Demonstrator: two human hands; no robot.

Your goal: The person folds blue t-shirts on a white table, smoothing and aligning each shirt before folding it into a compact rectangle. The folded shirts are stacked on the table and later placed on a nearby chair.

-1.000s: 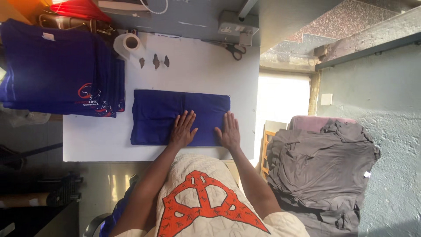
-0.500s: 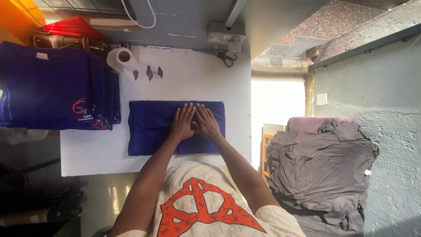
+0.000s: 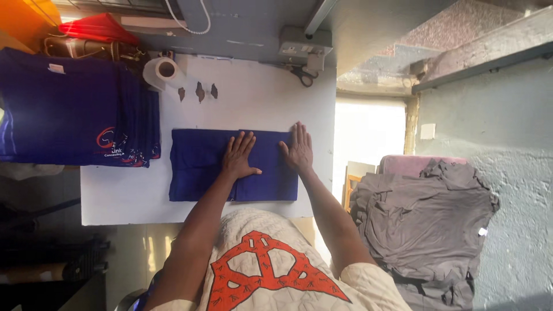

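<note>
Folded navy garment lies flat mid-tabletop, a neat rectangle, long side running left to right.

Left hand rests palm down near the garment's middle, fingers spread loosely, gripping nothing.

Right hand also flat, fingers together and extended, now at the garment's right edge, partly over bare tabletop. Half a second ago both hands sat close together at the centre; the right has since slid outward. Reads as a smoothing stroke, pressing the fold flat toward the edge. Fold looks essentially finished.

Stack of navy shirts with printed emblem sits to the left, just apart from the garment. Tape roll and scissors at the far edge. Heap of grey cloth on a seat to the right.
</note>
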